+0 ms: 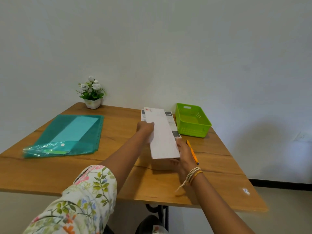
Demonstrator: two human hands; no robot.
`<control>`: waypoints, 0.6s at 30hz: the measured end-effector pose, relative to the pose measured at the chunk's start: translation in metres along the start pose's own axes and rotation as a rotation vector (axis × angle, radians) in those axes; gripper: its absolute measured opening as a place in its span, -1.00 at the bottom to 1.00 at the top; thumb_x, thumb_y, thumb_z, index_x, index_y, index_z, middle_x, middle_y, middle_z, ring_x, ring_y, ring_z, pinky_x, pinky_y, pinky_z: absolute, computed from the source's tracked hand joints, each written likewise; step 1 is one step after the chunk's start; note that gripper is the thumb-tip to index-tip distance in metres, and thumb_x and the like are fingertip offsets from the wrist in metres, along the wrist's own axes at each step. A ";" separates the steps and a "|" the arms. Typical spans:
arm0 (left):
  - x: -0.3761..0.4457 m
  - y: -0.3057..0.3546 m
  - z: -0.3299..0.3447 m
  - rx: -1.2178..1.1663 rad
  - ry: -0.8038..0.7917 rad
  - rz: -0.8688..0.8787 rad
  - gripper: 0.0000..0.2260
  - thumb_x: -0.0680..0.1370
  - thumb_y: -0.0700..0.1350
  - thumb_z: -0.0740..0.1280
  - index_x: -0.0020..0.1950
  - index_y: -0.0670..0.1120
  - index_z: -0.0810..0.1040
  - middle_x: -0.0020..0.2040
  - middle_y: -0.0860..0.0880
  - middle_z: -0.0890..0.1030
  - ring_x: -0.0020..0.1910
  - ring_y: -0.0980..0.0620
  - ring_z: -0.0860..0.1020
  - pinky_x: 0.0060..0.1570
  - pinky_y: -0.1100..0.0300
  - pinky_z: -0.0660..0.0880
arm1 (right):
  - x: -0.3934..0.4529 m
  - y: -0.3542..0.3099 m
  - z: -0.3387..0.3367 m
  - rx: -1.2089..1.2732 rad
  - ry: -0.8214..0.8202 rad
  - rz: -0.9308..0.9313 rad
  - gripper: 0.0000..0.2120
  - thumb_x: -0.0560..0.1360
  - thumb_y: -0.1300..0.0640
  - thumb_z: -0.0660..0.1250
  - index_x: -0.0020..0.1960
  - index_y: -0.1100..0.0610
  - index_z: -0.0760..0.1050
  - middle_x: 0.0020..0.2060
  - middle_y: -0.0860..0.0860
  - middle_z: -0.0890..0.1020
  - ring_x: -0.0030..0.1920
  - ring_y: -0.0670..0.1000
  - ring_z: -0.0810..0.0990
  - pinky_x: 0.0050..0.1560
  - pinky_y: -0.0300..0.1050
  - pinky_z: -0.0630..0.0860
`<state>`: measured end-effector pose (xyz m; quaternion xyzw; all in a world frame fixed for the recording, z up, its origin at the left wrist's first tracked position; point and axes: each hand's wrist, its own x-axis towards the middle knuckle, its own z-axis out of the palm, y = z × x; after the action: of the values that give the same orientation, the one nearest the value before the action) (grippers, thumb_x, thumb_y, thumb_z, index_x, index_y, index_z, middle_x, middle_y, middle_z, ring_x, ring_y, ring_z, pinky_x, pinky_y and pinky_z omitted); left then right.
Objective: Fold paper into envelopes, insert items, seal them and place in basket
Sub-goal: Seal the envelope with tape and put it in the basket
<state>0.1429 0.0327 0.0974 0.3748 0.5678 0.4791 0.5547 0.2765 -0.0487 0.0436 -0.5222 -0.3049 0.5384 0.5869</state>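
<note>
A brown wooden table (pixel 118 166) carries a teal plastic sleeve (pixel 67 134) well left of the left hand (pixel 144 128). A lime-green slotted plastic basket (pixel 192 122) sits beyond the right hand (pixel 183 155). Both hands grip a long folded white paper (pixel 161 134), seemingly lifted above a printed sheet (pixel 170 119). An orange pen (pixel 192 152) lies just right.

A cream floral sleeve (pixel 81 198), printed with green leaves and pink, orange and blue flowers, is worn on the left arm. The right forearm is left bare. Pale and yellow-orange threads (pixel 192 175), one loose end trailing, are tied round the right wrist.
</note>
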 end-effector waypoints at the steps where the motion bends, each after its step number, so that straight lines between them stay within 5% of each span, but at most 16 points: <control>1: 0.001 0.002 0.008 -0.024 -0.009 -0.004 -0.77 0.59 -0.23 0.28 0.23 -0.26 0.45 0.15 -0.15 0.58 0.11 -0.18 0.58 0.12 -0.04 0.54 | 0.000 -0.007 -0.004 -0.043 -0.029 0.027 -0.85 0.52 0.08 0.27 0.01 0.12 0.53 -0.16 0.13 0.63 -0.22 0.12 0.59 -0.31 -0.11 0.48; 5: 0.002 0.010 0.033 0.007 -0.198 -0.018 -0.75 0.59 -0.14 0.30 0.20 -0.25 0.47 0.07 -0.14 0.61 0.05 -0.18 0.59 0.10 -0.09 0.55 | 0.010 -0.031 -0.016 -0.056 0.028 0.000 -0.79 0.52 0.39 0.17 0.04 0.15 0.46 -0.06 0.17 0.59 -0.17 0.11 0.56 -0.28 -0.07 0.46; 9: -0.009 0.015 0.046 0.206 -0.505 -0.263 -0.75 0.56 -0.11 0.36 0.18 -0.17 0.42 0.04 -0.22 0.55 -0.08 -0.19 0.59 -0.33 -0.03 0.63 | 0.030 -0.056 -0.027 0.019 0.133 -0.058 -0.77 0.54 0.42 0.15 0.09 0.15 0.40 -0.02 0.17 0.56 -0.17 0.08 0.56 -0.33 -0.06 0.48; 11: -0.008 0.018 0.056 0.137 -0.595 -0.335 -0.82 0.56 -0.25 0.33 0.13 -0.24 0.43 0.02 -0.24 0.59 -0.18 -0.14 0.65 -0.26 0.04 0.65 | 0.042 -0.069 -0.032 0.028 0.178 -0.069 -0.76 0.55 0.41 0.14 0.12 0.16 0.40 0.05 0.19 0.56 -0.12 0.12 0.57 -0.34 -0.03 0.54; 14: 0.005 0.020 0.083 0.041 -0.528 -0.260 -0.94 0.55 -0.38 0.29 0.01 -0.31 0.47 -0.09 -0.22 0.61 -0.41 -0.03 0.65 -0.23 0.15 0.62 | 0.062 -0.090 -0.036 0.062 0.196 -0.068 -0.78 0.56 0.43 0.11 0.10 0.20 0.40 0.13 0.24 0.52 0.02 0.20 0.52 -0.13 0.09 0.56; 18: 0.026 0.024 0.118 -0.010 -0.364 -0.139 -0.73 0.49 -0.44 0.35 0.17 -0.41 0.44 0.01 -0.29 0.59 -0.33 -0.10 0.62 -0.50 0.22 0.57 | 0.095 -0.116 -0.040 0.019 0.251 -0.072 -0.69 0.53 0.49 0.10 0.25 0.35 0.36 0.21 0.29 0.50 0.13 0.31 0.52 -0.03 0.14 0.51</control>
<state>0.2547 0.0787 0.1222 0.4124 0.4802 0.3667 0.6818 0.3722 0.0447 0.1222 -0.5688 -0.2426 0.4502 0.6442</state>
